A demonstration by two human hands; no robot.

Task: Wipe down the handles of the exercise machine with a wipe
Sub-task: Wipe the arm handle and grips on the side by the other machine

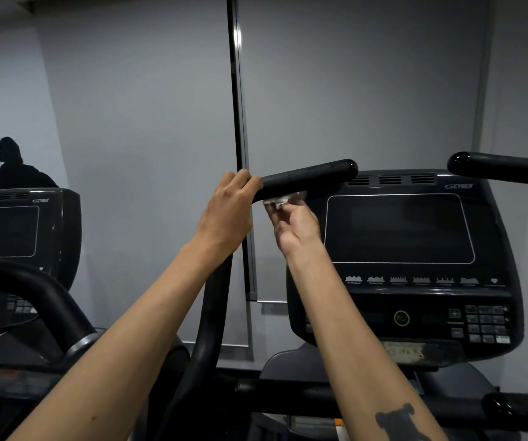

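Cybex console (399,230) fills right of frame. Left machine handle (307,178) crosses frame centre; second handle (504,168) at upper right, untouched. My left hand (229,208) curls round handle's near end, steadying. My right hand (294,224) pinches white wipe (277,200) against handle underside. Step: wiping first handle. Next, likely: slide wipe toward tip, then second handle.

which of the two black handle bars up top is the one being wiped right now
The left handle, over the console's left edge. The left hand grips it and the right hand holds a white wipe underneath. The right handle is untouched.
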